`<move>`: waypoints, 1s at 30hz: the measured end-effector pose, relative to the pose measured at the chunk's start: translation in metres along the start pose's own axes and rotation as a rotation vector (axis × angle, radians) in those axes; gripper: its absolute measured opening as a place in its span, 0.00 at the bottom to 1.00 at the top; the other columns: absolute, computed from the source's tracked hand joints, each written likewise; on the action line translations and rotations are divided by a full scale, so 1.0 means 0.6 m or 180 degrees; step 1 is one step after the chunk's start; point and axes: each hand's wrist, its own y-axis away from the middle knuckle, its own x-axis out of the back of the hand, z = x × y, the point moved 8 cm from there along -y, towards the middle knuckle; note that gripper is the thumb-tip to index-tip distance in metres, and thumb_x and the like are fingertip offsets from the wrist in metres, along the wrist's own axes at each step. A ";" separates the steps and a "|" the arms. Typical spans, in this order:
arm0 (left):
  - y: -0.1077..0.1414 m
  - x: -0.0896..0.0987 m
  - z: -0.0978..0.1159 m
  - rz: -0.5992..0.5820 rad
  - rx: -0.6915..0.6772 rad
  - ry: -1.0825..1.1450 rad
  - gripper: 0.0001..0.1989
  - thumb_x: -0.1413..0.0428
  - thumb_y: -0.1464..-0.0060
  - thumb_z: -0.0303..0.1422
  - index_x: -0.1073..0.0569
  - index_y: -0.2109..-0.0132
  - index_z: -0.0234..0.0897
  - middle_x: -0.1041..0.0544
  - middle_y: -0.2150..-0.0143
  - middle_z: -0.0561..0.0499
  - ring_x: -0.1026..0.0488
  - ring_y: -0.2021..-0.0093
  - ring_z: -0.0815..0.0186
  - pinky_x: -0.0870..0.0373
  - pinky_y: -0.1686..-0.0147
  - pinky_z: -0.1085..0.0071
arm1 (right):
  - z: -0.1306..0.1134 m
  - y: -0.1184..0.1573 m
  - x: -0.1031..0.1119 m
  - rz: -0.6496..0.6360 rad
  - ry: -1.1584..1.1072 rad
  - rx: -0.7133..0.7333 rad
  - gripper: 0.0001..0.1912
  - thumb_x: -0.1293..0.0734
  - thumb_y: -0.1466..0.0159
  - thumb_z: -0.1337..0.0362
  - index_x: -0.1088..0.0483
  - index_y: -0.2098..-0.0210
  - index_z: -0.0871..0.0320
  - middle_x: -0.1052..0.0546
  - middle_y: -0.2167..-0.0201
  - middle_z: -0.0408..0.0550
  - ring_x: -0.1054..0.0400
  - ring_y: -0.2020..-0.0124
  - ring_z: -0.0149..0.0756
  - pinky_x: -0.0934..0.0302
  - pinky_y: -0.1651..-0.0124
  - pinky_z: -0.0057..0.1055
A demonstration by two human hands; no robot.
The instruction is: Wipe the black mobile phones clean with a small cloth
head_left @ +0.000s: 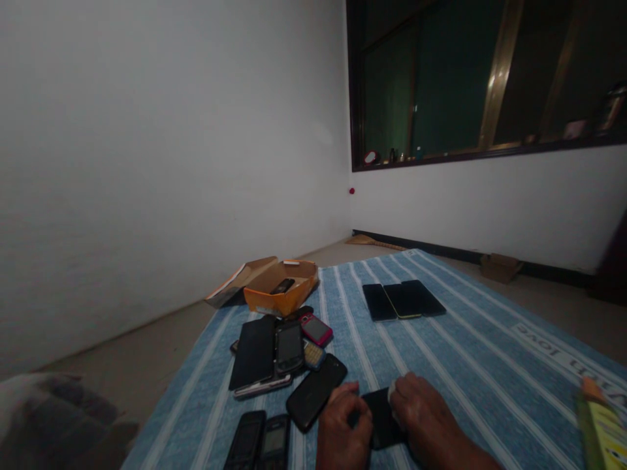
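Note:
My left hand (344, 427) is closed on the left edge of a dark phone (381, 418) near the front of the table. Pressed over that phone's right side, my right hand (426, 414) has its fingers closed on a small white wipe (391, 391), mostly hidden by the fingers. Just left of my hands lies a black smartphone (317, 391). Two older keypad phones (274, 440) sit side by side at the front left. Behind them is a heap with a black tablet-like device (253, 352), a dark phone (290, 346) and a pink phone (316, 328).
An open orange box (281, 297) with a phone inside stands at the far left of the striped blue tablecloth (343, 294). Three dark flat devices (402, 299) lie in a row farther back. A yellow-green package (602, 427) is at the right edge.

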 end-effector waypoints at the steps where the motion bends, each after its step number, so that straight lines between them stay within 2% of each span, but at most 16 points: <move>1: 0.002 0.001 -0.001 -0.0004 0.0010 0.0005 0.08 0.45 0.54 0.28 0.21 0.75 0.40 0.18 0.54 0.41 0.23 0.49 0.52 0.29 0.47 0.55 | -0.004 0.000 0.000 0.0017 -0.0017 0.0017 0.13 0.35 0.49 0.82 0.32 0.74 0.57 0.30 0.74 0.44 0.41 0.70 0.37 0.57 0.65 0.34; 9: 0.017 0.019 -0.009 -0.0015 0.0004 0.0013 0.08 0.45 0.54 0.29 0.21 0.75 0.40 0.18 0.55 0.42 0.23 0.49 0.52 0.28 0.47 0.57 | -0.037 0.003 0.000 0.0065 -0.0021 0.0347 0.12 0.35 0.49 0.81 0.32 0.72 0.57 0.29 0.74 0.44 0.41 0.70 0.38 0.56 0.65 0.34; 16: 0.024 0.027 -0.014 0.0021 0.0021 -0.0001 0.08 0.45 0.54 0.29 0.20 0.74 0.41 0.18 0.55 0.43 0.23 0.50 0.53 0.28 0.47 0.57 | -0.034 0.008 -0.011 0.0009 0.0019 0.0125 0.12 0.35 0.50 0.81 0.33 0.72 0.57 0.29 0.73 0.45 0.41 0.69 0.39 0.56 0.64 0.35; 21: 0.025 0.028 -0.009 0.0061 0.0005 0.0027 0.08 0.44 0.55 0.28 0.21 0.75 0.42 0.18 0.57 0.43 0.22 0.51 0.53 0.27 0.48 0.57 | -0.045 0.005 -0.006 -0.0076 -0.0082 0.0372 0.13 0.33 0.49 0.80 0.33 0.70 0.57 0.29 0.73 0.44 0.41 0.69 0.38 0.56 0.65 0.34; 26: 0.024 0.026 -0.004 0.0054 0.0030 0.0022 0.08 0.44 0.55 0.28 0.21 0.76 0.41 0.18 0.57 0.43 0.22 0.50 0.53 0.28 0.47 0.56 | -0.055 0.003 0.007 0.0114 -0.0119 0.0494 0.13 0.31 0.50 0.79 0.34 0.72 0.57 0.30 0.74 0.43 0.43 0.71 0.37 0.57 0.67 0.34; 30: 0.023 0.026 0.001 0.0053 0.0051 0.0047 0.08 0.45 0.54 0.29 0.21 0.76 0.41 0.18 0.58 0.43 0.22 0.50 0.53 0.28 0.48 0.57 | -0.055 0.004 0.000 0.0010 -0.0108 0.0494 0.13 0.31 0.50 0.79 0.34 0.72 0.57 0.30 0.74 0.44 0.43 0.71 0.37 0.56 0.66 0.34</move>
